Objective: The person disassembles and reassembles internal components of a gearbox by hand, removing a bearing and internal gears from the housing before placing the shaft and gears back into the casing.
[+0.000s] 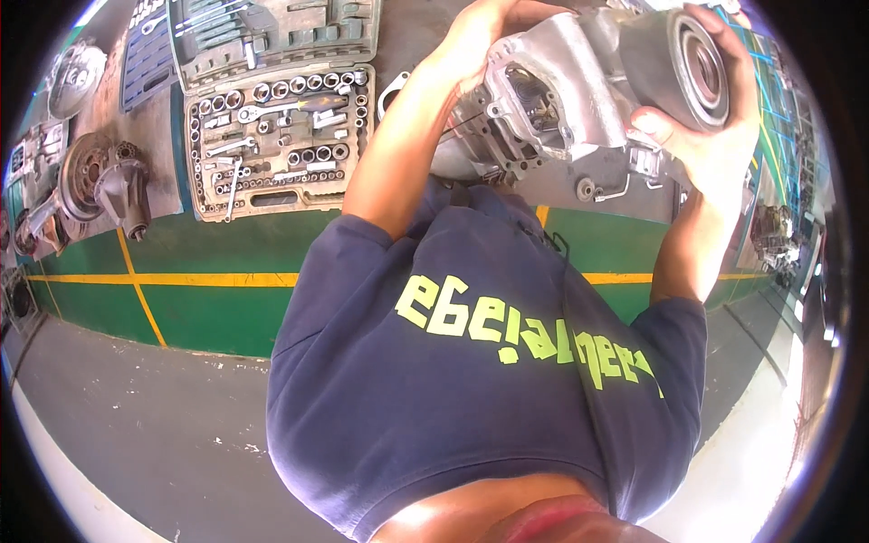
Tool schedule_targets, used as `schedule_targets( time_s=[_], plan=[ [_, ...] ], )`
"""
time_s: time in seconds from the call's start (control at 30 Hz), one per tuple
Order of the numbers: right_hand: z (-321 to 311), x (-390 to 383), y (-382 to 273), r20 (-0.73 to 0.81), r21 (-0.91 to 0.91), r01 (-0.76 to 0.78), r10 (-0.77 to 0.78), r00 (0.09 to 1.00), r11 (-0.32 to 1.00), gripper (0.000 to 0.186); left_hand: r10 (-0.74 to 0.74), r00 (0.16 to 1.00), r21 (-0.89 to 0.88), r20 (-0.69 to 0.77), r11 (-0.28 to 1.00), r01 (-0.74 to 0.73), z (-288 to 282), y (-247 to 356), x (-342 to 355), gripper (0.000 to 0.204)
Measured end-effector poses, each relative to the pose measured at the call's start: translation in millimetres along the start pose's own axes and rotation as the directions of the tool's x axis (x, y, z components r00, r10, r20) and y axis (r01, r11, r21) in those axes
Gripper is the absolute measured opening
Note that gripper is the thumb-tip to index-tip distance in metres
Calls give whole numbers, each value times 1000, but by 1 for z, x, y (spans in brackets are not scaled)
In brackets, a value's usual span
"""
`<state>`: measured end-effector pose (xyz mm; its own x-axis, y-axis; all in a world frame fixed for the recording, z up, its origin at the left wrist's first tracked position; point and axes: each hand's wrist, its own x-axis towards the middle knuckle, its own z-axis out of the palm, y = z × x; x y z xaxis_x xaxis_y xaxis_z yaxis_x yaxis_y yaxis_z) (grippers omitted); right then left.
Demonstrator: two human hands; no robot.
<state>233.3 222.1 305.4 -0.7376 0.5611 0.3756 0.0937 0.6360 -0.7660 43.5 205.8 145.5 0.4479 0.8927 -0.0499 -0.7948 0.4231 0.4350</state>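
Observation:
Between my two hands is a silver cast-metal gearbox housing (pixel 579 81), with an open, flanged port on its left side. Its right end carries a dark round drum with a ringed face (pixel 701 68). My left hand (pixel 484 41) grips the housing's upper left, its fingers partly hidden behind the casting. Around the drum end wraps my right hand (pixel 711 136), thumb pressed on the near side. Another metal casting (pixel 502 145) lies on the bench just below the housing, partly covered by it. Near my right wrist are a small bracket-like part (pixel 644 163) and a small round part (pixel 587 188).
An open socket set case (pixel 208 195) with sockets, a ratchet and wrenches lies left of my left arm. Further left are a differential-like metal part (pixel 125 190) and a round plate (pixel 81 176). A metal assembly (pixel 774 231) stands far right. Green floor with yellow lines (pixel 217 280) runs below the bench.

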Motion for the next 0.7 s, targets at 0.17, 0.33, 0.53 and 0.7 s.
schedule_targets(
  time_s=[0.17, 0.33, 0.53, 0.7],
  plan=[
    [29, 0, 3, -281, -53, 77, -88, 955, 996, 73, -130, 984, 86, -119, 986, 141, -1, 9, 28, 79],
    [52, 5, 3, -524, -265, -169, 5, 852, 949, 69, -61, 995, 157, -80, 985, 73, -41, 15, 60, 79],
    [68, 4, 4, -728, -392, -573, 138, 672, 720, 72, 282, 958, 349, -57, 905, -245, -73, 13, 23, 63],
    [79, -4, 16, -799, -214, -521, 159, 580, 826, 82, 442, 846, 565, -298, 796, -217, -100, -42, -9, 84]
  ],
)
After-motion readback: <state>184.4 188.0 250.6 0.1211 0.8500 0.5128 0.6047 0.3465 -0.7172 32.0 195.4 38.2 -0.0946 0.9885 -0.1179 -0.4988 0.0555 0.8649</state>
